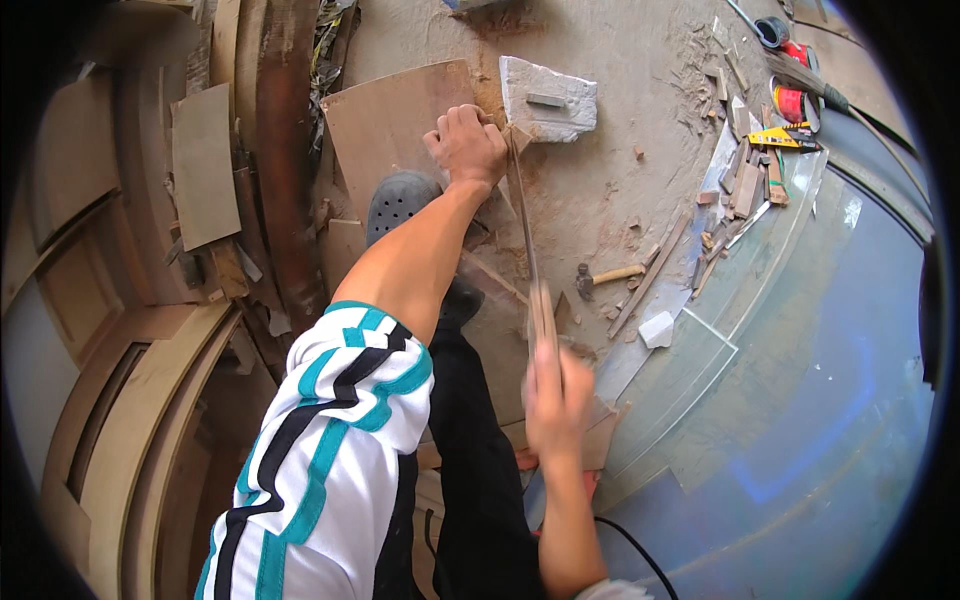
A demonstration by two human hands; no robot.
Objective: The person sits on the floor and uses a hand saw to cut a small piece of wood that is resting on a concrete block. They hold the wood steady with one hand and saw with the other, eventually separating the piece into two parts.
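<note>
My left hand (468, 148) is closed at the right edge of a thin brown wooden board (385, 110), its fingers curled over it. What lies under the palm is hidden. In my right hand (558, 405), smeared by motion, is the wooden handle of what looks like a handsaw (527, 220). Its narrow blade shows edge-on, and the far end reaches the board's edge just right of my left hand. A grey clog (400, 200) on my foot rests at the board's near side.
A white foam block (570, 108) lies right of the board. Further right are a hammer (610, 277), wood offcuts (742, 185), a yellow utility knife (785, 138) and a glass sheet (800, 370). Wooden planks and panels (150, 400) stand along the left. A black cable (640, 550) runs near my right forearm.
</note>
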